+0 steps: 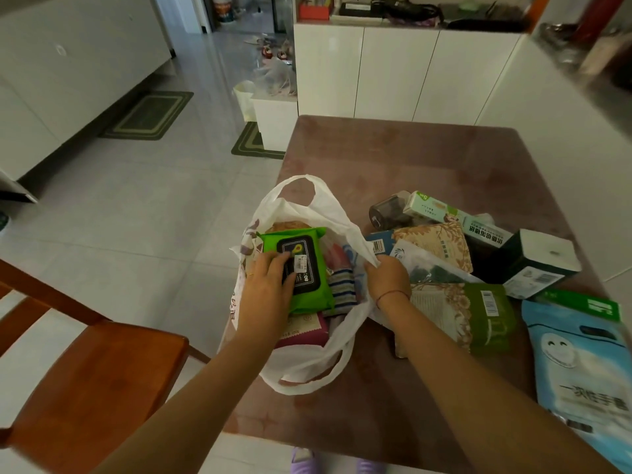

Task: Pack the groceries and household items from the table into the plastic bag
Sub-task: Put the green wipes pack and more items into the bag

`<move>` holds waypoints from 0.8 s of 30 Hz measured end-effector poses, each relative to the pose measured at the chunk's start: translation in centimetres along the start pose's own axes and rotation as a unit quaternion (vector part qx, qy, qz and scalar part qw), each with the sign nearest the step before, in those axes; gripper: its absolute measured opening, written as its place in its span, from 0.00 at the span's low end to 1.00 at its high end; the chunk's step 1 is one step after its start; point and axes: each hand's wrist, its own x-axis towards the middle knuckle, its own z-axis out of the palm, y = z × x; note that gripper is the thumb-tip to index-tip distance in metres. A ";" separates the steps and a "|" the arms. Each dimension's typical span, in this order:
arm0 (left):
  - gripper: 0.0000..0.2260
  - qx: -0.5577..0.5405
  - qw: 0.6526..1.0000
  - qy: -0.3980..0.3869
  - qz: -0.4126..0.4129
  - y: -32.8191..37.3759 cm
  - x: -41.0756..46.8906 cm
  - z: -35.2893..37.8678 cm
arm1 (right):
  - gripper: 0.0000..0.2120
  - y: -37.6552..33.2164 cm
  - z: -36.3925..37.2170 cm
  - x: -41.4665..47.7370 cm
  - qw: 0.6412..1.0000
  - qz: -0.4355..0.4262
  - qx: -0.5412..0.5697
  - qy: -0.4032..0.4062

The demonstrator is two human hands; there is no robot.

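The plastic bag (297,367) sits open at the surface's (410,155) 8 o'clock corner. The left hand (266,289) lies on a green wipes pack (307,295) in the bag's mouth, fingers laid across its black lid. The right hand (390,278) pinches the bag's rim at 3 o'clock. Unpacked packets, among them a blue pouch (581,364), lie just beyond.

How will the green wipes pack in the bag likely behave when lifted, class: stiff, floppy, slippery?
The green wipes pack probably flexes: its soft wrapper crimps at the ends. The rigid-looking black lid likely stiffens only the middle. Its smooth-looking film may slip when gripped.
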 end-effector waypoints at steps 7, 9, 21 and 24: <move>0.42 -0.158 0.950 -0.126 -0.239 1.3 1.6 -0.1 | 0.17 -0.6 -0.7 -0.1 0.996 -0.071 0.052 0.001; 0.45 -0.169 0.950 -0.132 -0.228 2.0 1.8 -0.1 | 0.17 -1.1 -1.0 -0.2 0.992 -0.089 0.086 0.011; 0.44 -0.098 0.984 -0.133 -0.068 7.5 0.0 3.9 | 0.16 -1.8 -3.8 -0.6 0.972 -0.098 0.213 0.005; 0.41 -0.148 0.973 -0.123 -0.129 7.2 0.0 4.5 | 0.13 -1.7 -3.6 -1.1 0.960 -0.096 0.261 -0.021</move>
